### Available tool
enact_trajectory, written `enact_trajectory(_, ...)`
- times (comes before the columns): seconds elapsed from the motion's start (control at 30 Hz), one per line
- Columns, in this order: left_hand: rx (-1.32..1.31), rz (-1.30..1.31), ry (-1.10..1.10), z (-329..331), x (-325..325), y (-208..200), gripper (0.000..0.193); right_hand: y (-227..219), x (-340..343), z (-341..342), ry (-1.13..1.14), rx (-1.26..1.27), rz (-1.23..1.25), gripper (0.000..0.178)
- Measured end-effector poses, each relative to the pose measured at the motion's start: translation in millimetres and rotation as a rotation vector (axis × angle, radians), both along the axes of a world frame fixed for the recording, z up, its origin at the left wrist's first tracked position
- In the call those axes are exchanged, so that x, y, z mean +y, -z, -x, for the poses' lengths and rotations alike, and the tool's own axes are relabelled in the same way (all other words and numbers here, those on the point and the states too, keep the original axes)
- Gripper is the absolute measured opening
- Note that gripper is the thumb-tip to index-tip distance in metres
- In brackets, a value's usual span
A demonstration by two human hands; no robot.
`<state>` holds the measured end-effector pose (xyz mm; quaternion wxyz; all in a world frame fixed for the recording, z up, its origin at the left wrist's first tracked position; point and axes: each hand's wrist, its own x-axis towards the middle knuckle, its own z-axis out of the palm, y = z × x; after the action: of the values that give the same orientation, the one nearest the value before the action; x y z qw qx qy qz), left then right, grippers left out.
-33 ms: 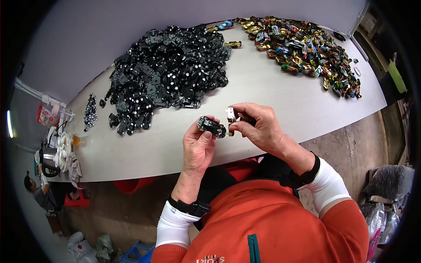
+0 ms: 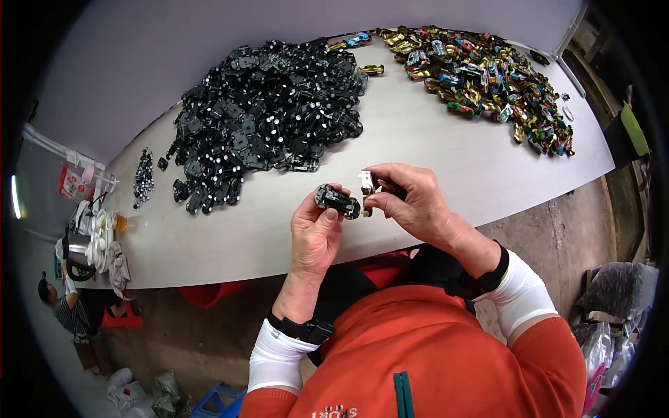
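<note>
Over the table's near middle, my left hand [image 2: 317, 233] is closed on a black toy car chassis [image 2: 337, 201], pinched between thumb and fingers. Just to its right, my right hand [image 2: 414, 198] grips a small white and yellowish toy car part [image 2: 366, 182], mostly hidden by the fingers. The two pieces are very close together; whether they touch I cannot tell. Beyond my left hand rises a big heap of black toy car chassis [image 2: 268, 111] with white-centred wheels. At the far right lies a pile of colourful toy car bodies [image 2: 481, 76], many of them gold.
The pale table [image 2: 209, 251] ends close to my body. Small black-and-white parts [image 2: 143, 180] lie at its left, near a metal kettle [image 2: 80, 256], white cups [image 2: 103, 240] and a cloth [image 2: 118, 270]. Another person [image 2: 73, 306] is at the far left. Plastic bags [image 2: 606, 348] stand at the lower right.
</note>
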<state>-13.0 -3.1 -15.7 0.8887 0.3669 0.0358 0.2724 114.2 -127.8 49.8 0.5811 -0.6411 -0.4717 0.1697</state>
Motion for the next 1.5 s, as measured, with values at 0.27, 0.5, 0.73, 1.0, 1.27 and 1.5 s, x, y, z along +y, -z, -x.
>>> enact_trajectory(0.27,0.035,-0.028,0.028,1.1,-3.7,-3.3,0.034,-4.4,-1.1,1.2,-0.059,-0.04,0.033,0.024)
enact_trajectory(0.5,0.055,-0.248,-0.038,-4.3,-8.6,-11.4,0.033,3.7,0.3,3.1,-0.057,-0.055,-0.006,0.024)
enact_trajectory(0.73,0.082,-0.303,-0.06,-5.7,-8.5,-17.5,0.033,-0.8,-3.1,-0.8,-0.08,-0.188,-0.045,0.031)
enact_trajectory(1.0,0.038,-0.268,-0.03,-3.3,-10.1,-17.5,0.035,-4.2,-2.7,-0.7,-0.126,-0.345,-0.089,0.036)
enact_trajectory(1.27,0.021,-0.338,-0.025,-3.1,-12.9,-21.2,0.036,-20.1,-7.8,2.2,-0.203,-0.369,0.069,0.024)
enact_trajectory(1.5,0.07,-0.368,-0.001,-4.1,-18.3,-24.7,0.038,-22.4,-12.9,3.6,-0.199,-0.403,0.082,0.021)
